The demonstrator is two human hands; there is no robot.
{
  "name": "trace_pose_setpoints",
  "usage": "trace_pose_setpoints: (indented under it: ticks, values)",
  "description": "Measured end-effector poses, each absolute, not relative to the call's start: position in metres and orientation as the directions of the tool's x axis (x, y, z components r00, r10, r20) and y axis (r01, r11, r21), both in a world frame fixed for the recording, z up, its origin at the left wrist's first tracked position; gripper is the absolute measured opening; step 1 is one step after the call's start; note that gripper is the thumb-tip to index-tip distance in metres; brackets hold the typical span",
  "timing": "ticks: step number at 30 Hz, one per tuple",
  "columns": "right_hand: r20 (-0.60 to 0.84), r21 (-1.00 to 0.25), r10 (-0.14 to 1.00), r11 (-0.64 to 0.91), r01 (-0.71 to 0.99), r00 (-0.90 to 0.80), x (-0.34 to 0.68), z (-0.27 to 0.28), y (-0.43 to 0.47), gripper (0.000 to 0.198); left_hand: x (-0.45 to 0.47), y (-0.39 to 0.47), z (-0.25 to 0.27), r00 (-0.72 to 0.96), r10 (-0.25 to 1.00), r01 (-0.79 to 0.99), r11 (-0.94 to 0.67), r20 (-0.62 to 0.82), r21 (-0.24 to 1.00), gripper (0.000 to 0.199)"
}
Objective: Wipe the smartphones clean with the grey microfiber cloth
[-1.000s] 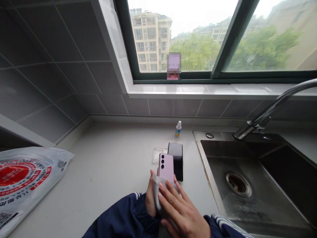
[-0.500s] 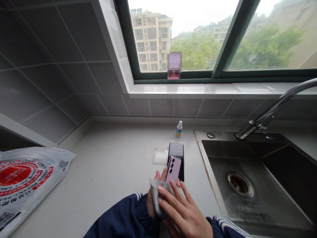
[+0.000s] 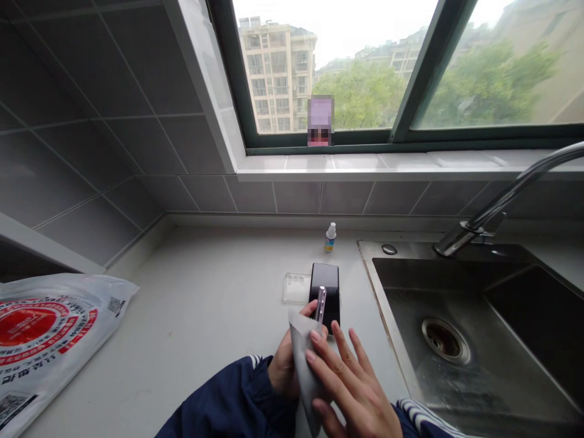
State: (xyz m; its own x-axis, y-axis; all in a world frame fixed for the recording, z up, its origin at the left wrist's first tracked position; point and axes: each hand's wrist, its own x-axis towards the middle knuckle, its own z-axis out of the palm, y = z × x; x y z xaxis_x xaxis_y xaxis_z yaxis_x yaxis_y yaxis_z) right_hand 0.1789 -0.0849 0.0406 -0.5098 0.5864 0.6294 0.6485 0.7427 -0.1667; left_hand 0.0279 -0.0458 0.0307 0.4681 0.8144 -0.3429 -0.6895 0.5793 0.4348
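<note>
My left hand (image 3: pixel 286 360) is closed round a pink-purple phone (image 3: pixel 321 302), which is turned edge-on. A grey cleaning cloth (image 3: pixel 305 359) with a zigzag edge covers the phone's lower part. Over the cloth lies my right hand (image 3: pixel 349 380), its thumb and fingers on the cloth with the outer fingers spread. Just beyond the hands a dark, glossy flat device (image 3: pixel 327 274) rests on the counter. To its left is a clear phone case (image 3: pixel 295 288). Behind them stands a small spray bottle (image 3: pixel 330 237) with a white cap.
A steel sink (image 3: pixel 479 389) with a chrome faucet (image 3: pixel 472 226) is at the right. On the left, a white plastic bag (image 3: pixel 86 304) with red print lies on the pale counter (image 3: pixel 191 292). The window (image 3: pixel 360 109) is ahead, above the tiled ledge.
The phone has turned from showing its back with the cameras to showing its narrow edge. The cloth and my right hand have tilted with it and shifted slightly right.
</note>
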Motion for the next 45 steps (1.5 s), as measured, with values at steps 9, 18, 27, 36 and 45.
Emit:
trace_pose_setpoints:
  ticks: [9,18,27,36,45]
  values:
    - [0.565,-0.337,0.738,0.614,0.714,-0.369,0.184,0.042,-0.086,0.053,0.031,-0.047,0.046,0.393,0.864,-0.690,0.503,-0.314,0.520,0.039]
    - [0.465,-0.305,0.835,0.463,0.832,-0.294,0.188,0.031,-0.075,0.056,0.031,-0.043,0.043,0.467,0.834,-0.803,0.539,-0.294,0.254,0.046]
    - [0.466,-0.335,0.864,0.370,0.867,-0.189,0.188,0.032,-0.071,0.065,0.034,-0.054,0.047,0.473,0.869,-0.730,0.478,-0.143,0.488,0.040]
    - [0.441,-0.277,0.845,0.449,0.849,-0.303,0.186,0.019,-0.072,0.069,0.041,-0.053,0.056,0.504,0.862,-0.703,0.367,0.062,0.609,0.040]
    - [0.412,-0.150,0.757,0.606,0.782,-0.507,0.180,0.023,-0.077,0.069,0.038,-0.054,0.026,0.532,0.840,-0.731,0.518,-0.105,0.445,0.042]
